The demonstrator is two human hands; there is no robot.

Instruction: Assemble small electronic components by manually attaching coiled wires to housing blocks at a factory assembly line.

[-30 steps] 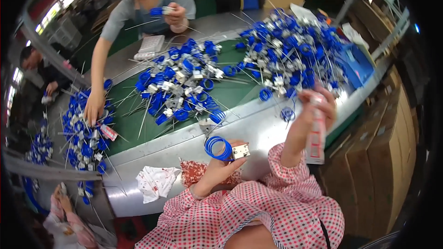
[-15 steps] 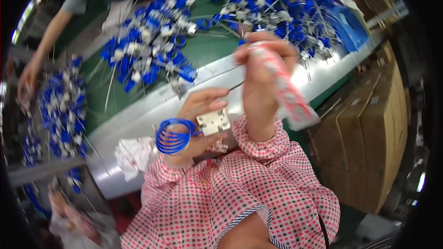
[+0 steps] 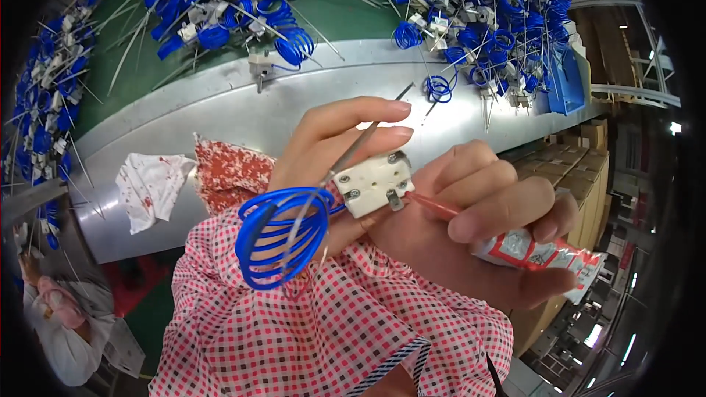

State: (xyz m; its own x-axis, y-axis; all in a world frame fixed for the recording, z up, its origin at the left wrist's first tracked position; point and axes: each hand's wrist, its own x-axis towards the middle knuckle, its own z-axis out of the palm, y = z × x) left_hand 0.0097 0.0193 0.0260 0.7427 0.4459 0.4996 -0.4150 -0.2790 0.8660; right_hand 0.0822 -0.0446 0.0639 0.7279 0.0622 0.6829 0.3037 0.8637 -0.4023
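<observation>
My left hand [image 3: 312, 151] holds a capillary thermostat by its small white block [image 3: 371, 185], which has metal terminals and screws on its face. From the block a blue coiled tube [image 3: 283, 239] hangs over the wrist, and a thin grey metal rod [image 3: 360, 138] crosses in front of the fingers. My right hand [image 3: 493, 195] is closed around a red and silver squeeze tube [image 3: 537, 250]. The tube's red pointed nozzle [image 3: 437, 207] reaches the block's edge beside a metal terminal; whether it touches, I cannot tell.
Heaps of similar thermostats [image 3: 485, 22] cover the green belt [image 3: 132, 66] behind the metal ledge [image 3: 176, 114]. A stained white cloth [image 3: 151, 184] and a red-patterned cloth [image 3: 228, 169] lie at left. A blue bin [image 3: 566, 81] and cardboard boxes [image 3: 581, 176] stand at right. Another person [image 3: 66, 316] sits lower left.
My right hand has come down from above the ledge with the tube, bringing its nozzle to the white block. The view has shifted, and the co-worker at the upper left is out of sight.
</observation>
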